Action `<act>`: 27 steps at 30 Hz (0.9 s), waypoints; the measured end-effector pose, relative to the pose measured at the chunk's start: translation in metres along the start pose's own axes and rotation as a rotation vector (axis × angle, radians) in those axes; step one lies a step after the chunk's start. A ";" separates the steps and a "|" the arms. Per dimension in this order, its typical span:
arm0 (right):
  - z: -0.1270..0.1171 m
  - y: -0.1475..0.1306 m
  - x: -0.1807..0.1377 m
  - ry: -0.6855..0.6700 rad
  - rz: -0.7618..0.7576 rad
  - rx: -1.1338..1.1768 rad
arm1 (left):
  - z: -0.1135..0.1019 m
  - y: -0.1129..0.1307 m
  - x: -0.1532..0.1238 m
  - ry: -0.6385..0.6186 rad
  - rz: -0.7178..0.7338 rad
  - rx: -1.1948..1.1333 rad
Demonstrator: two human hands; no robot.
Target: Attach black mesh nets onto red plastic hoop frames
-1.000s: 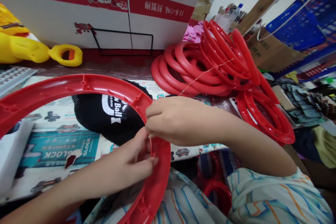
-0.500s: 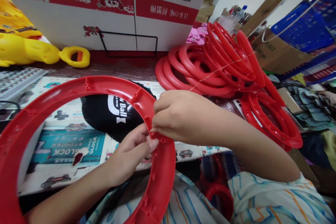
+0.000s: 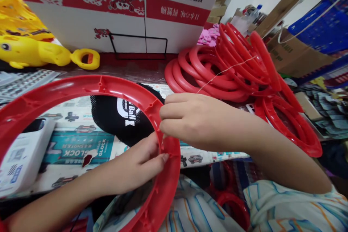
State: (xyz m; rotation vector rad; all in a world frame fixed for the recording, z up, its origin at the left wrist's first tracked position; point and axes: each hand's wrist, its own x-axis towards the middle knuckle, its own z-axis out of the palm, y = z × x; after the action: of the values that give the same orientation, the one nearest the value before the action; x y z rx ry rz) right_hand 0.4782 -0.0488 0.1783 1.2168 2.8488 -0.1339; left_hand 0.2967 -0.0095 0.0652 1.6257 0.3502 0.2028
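Work appears unfinished: the red ring (image 3: 170,170) sits open-channelled at near left above the counter (image 3: 129,74), left hand (image 3: 141,165) grasping its right side, right hand (image 3: 189,121) closed at its rim, whether on the string (image 3: 225,69) cannot be told.

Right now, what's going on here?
A person is handling a large red ring with both bare hands. The left hand grips its inner edge, thumb on the ribbed face. The right hand is bent in just above, at the same stretch of ring; whatever its fingertips pinch is hard to see. A thin strand shows beyond the right hand, crossing in front of piled red rings. A black printed piece lies on the table.
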 end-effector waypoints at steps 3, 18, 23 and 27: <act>-0.002 -0.002 0.004 -0.014 0.009 0.006 | -0.001 0.005 -0.005 -0.024 -0.012 0.077; -0.003 0.000 0.017 -0.219 0.155 -0.010 | 0.017 0.003 -0.011 0.010 -0.149 -0.427; -0.002 0.000 0.019 -0.218 0.125 0.017 | 0.024 0.002 -0.002 0.208 -0.170 -0.535; -0.002 0.001 0.017 -0.197 0.151 0.002 | 0.023 0.001 0.011 0.348 -0.096 -0.468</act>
State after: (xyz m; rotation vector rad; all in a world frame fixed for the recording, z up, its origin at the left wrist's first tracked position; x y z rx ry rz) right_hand 0.4667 -0.0356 0.1786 1.3330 2.5811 -0.2374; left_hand 0.3146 -0.0270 0.0631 1.1059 0.5971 0.4616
